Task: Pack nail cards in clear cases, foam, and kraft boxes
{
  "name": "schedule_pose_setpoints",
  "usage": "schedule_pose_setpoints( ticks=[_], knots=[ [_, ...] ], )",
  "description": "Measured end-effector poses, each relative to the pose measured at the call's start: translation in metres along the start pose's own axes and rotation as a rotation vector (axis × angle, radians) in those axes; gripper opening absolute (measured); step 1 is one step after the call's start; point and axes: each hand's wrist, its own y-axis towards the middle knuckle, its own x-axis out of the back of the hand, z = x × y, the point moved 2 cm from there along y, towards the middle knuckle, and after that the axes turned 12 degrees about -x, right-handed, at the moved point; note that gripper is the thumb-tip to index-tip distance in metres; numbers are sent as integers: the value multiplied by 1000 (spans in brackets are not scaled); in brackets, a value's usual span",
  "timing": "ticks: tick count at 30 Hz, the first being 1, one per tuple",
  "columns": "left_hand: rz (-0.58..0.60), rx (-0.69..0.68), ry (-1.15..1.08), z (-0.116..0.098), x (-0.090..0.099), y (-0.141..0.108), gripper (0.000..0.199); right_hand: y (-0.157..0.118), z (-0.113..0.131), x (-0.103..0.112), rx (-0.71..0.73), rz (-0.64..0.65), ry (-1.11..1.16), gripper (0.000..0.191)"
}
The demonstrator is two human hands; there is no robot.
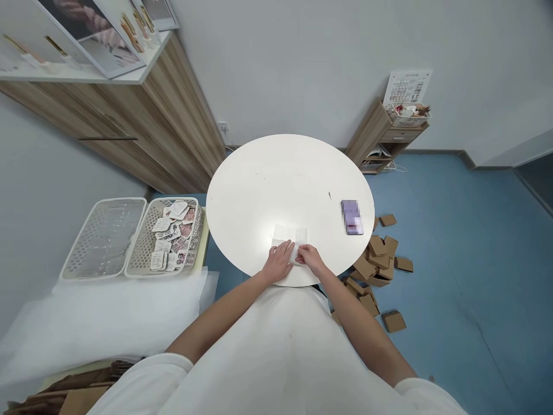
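Note:
A thin white sheet, partly folded, lies near the front edge of the round white table. It looks slightly see-through, and its exact kind cannot be made out. My left hand rests on it with fingers stretched flat, pressing its left part. Close beside, my right hand has its fingers pinched at the right edge of the sheet. Both hands cover much of the sheet's lower part.
A blurred purple object lies on the table's right side. Several small brown cardboard boxes are heaped on the floor at right. On the left, a white basket holds printed packets, its lid open. White wrapping material lies in front.

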Motion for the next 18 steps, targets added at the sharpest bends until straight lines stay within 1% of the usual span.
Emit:
schedule_pose_setpoints(
  ticks=[3, 5, 7, 10, 12, 13, 14, 15, 17, 18],
  knots=[
    [51, -104, 18, -5, -2, -8, 60, 1, 1, 6, 15, -10, -70, 20],
    [87, -111, 25, -5, -5, -11, 59, 0, 1, 11, 28, -45, -122, 25],
    [108, -94, 28, -4, -8, -13, 59, -4, -1, 16, 80, -128, -214, 31],
    [128, -104, 15, -2, -10, -14, 61, -11, -5, 15, 221, -252, -522, 50],
    [115, -101, -2, 0, -10, -16, 61, -14, -8, 9, 266, -267, -716, 57],
    [88, -65, -13, 1, -10, -18, 61, -14, -10, 6, 259, -259, -761, 58],
    [44, 15, -24, 4, -11, -21, 61, -14, -11, 3, 251, -258, -783, 58],
    [-12, 142, -40, 9, -11, -24, 62, -14, -11, 1, 246, -263, -791, 58],
    [-122, 456, -99, 19, -13, -34, 65, -13, -10, -3, 244, -270, -794, 57],
    [-161, 589, -143, 24, -15, -39, 66, -13, -9, -5, 248, -265, -794, 58]
  ],
)
